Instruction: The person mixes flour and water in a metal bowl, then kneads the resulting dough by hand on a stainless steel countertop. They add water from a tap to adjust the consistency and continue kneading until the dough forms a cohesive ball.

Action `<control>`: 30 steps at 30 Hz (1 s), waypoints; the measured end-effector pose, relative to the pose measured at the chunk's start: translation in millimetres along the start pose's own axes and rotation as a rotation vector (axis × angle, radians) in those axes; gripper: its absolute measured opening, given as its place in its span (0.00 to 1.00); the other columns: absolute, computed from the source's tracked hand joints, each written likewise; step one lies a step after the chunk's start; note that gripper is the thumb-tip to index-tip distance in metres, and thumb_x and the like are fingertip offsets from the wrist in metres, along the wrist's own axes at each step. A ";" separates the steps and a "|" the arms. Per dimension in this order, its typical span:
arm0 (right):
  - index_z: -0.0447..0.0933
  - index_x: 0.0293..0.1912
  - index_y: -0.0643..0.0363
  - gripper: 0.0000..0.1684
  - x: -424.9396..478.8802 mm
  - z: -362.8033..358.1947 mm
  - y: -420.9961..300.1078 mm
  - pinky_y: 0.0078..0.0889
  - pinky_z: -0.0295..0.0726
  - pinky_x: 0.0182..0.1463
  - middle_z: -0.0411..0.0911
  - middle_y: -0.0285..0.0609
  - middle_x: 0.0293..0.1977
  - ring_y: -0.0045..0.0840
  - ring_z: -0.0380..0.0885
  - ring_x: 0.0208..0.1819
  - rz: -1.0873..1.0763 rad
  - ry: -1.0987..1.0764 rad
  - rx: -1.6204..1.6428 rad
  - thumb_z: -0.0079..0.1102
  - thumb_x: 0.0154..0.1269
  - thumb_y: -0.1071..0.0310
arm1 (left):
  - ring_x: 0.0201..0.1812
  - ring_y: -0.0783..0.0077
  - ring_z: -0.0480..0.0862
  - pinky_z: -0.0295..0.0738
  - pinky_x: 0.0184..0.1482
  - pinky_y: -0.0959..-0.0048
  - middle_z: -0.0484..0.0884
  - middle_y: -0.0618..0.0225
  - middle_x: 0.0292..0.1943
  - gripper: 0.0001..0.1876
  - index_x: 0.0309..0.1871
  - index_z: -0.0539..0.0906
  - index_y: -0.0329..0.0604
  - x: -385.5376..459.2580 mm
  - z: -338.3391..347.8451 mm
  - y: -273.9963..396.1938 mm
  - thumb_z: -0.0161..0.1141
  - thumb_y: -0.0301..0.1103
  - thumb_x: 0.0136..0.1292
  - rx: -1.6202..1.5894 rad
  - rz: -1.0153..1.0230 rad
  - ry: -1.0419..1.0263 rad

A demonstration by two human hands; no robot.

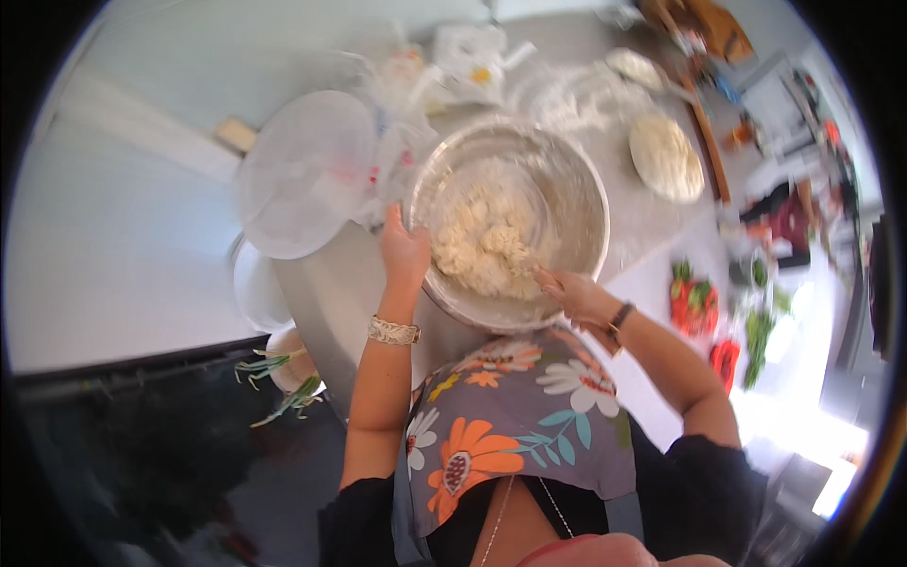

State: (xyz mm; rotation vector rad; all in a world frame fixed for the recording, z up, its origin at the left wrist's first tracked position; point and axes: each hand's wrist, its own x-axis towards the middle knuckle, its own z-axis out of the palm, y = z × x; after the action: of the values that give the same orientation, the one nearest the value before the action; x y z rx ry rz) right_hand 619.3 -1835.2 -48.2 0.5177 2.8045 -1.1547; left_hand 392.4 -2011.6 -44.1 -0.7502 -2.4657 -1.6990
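Note:
A large metal mixing bowl stands before me on the worktop, with a shaggy, lumpy flour dough gathered at the near side of its inside. My left hand grips the bowl's left rim, thumb pointing away from me. Over the near right rim, my right hand is closed around a wooden utensil, whose handle sticks out below the palm. Its working end, by the dough, is blurred, so I cannot tell its exact kind. Loose flour and smears coat the bowl's inner wall.
Left of the bowl are a round translucent lid and crumpled plastic bags. A pale dough mound lies right on the floured metal worktop. Spring onions stick out low left. Red peppers and a person are farther right.

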 end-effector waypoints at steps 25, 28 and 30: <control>0.72 0.40 0.61 0.18 82.9 46.7 -51.0 0.34 0.71 0.45 0.74 0.39 0.37 0.24 0.70 0.39 0.397 -0.052 1.055 0.40 0.67 0.57 | 0.36 0.74 0.77 0.74 0.38 0.74 0.75 0.61 0.37 0.16 0.47 0.69 0.29 -64.4 47.3 -27.3 0.54 0.32 0.60 -0.920 -0.594 -0.652; 0.74 0.47 0.57 0.16 83.9 -0.9 -6.4 0.27 0.72 0.40 0.75 0.34 0.36 0.17 0.69 0.36 0.052 0.114 0.593 0.47 0.65 0.60 | 0.24 0.76 0.74 0.72 0.25 0.76 0.73 0.66 0.30 0.14 0.47 0.68 0.32 -53.0 43.4 -44.3 0.51 0.28 0.59 -0.971 -0.991 -0.649; 0.74 0.48 0.58 0.16 95.1 -50.7 16.1 0.23 0.73 0.38 0.76 0.34 0.34 0.16 0.71 0.34 0.147 0.282 0.465 0.51 0.63 0.62 | 0.19 0.77 0.71 0.68 0.18 0.78 0.71 0.69 0.24 0.10 0.43 0.69 0.37 -50.7 34.4 1.7 0.51 0.27 0.59 -0.849 -0.973 -0.438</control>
State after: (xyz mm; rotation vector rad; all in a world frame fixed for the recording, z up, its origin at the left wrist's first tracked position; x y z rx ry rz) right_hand 538.5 -1762.5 -40.3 0.9695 2.6375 -1.8349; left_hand 445.5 -1998.7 -71.9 0.2286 -2.4600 -3.3342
